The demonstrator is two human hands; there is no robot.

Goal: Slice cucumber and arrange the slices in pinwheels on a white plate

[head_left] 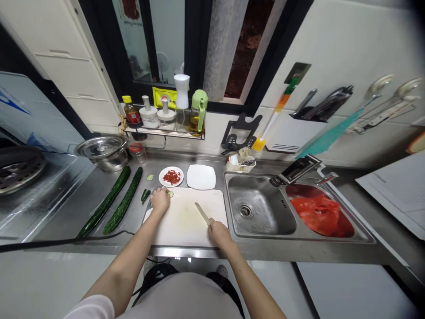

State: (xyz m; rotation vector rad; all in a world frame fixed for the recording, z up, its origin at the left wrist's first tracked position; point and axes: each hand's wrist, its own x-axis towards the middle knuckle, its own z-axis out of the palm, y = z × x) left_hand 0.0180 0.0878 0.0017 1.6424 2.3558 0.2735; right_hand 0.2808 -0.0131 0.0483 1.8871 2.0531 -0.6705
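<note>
Right hand (pixel 219 234): closed around a knife (pixel 202 213), blade held over the cutting board (pixel 186 226). Left hand (pixel 160 199): placed at the board's far left corner; whether anything is gripped cannot be told. Steel worktop (pixel 76 190): occupied by the board. Two cucumbers (pixel 125 203): laid left of the board. Square plate (pixel 201 177): set behind. Cucumber slice (pixel 170 194): seen beside the left hand.

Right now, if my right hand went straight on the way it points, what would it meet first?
The knife in your right hand leads over the cutting board, so it would probably meet the round plate of red pieces first; height is unclear.
</note>
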